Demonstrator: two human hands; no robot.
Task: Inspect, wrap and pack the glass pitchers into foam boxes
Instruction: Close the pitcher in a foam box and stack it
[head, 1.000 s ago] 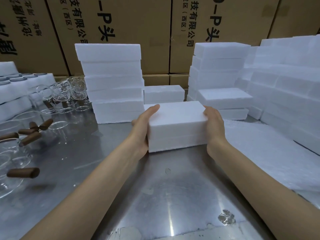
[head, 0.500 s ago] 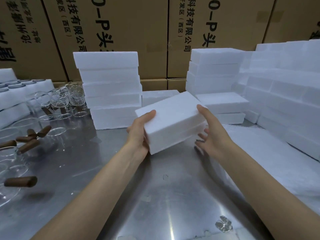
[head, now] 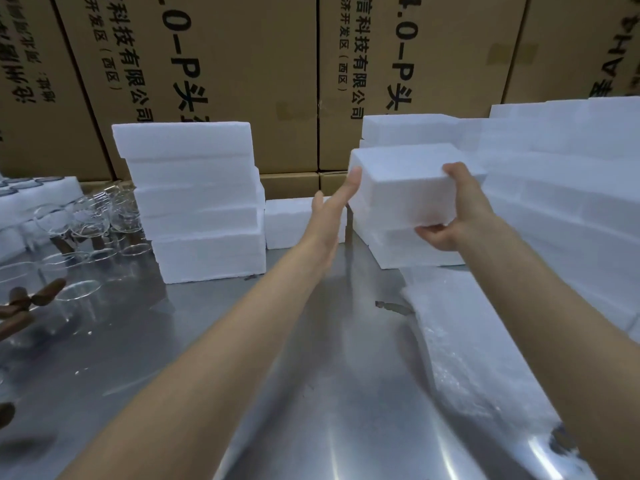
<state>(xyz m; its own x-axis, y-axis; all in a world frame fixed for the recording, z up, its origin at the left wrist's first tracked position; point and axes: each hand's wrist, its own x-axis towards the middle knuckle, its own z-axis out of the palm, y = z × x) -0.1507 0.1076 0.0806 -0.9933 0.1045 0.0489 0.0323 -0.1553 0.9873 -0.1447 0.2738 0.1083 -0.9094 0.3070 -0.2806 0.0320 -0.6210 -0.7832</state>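
— Where was the foam box [head: 405,183]?

— Lifted off the tabletop [head: 311,393], in front of the right-hand stack of foam boxes [head: 412,128] and above the lower boxes at that stack's foot. The right hand [head: 453,213] clamped its near right corner, thumb on the top edge and fingers curled under the bottom edge.

— And the left hand [head: 332,209]?

— Held flat with straight fingers, its fingertips at the box's left edge; whether they touched the foam, I could not tell.

— What stood around the box?

— Left of it rose a tall stack of foam boxes [head: 197,202], with one low foam box [head: 294,220] between the two stacks. Right of it a wall of foam blocks [head: 571,188] ran along the tabletop's edge. Further left, beyond the tall stack, stood glass pitchers [head: 86,216] with brown handles [head: 38,299].

— Any open room?

— Below and nearer than the box, a bare metal stretch lay between the forearms, bordered on the right by a sheet of bubble wrap [head: 478,344]. Behind everything stood cardboard cartons [head: 225,81].
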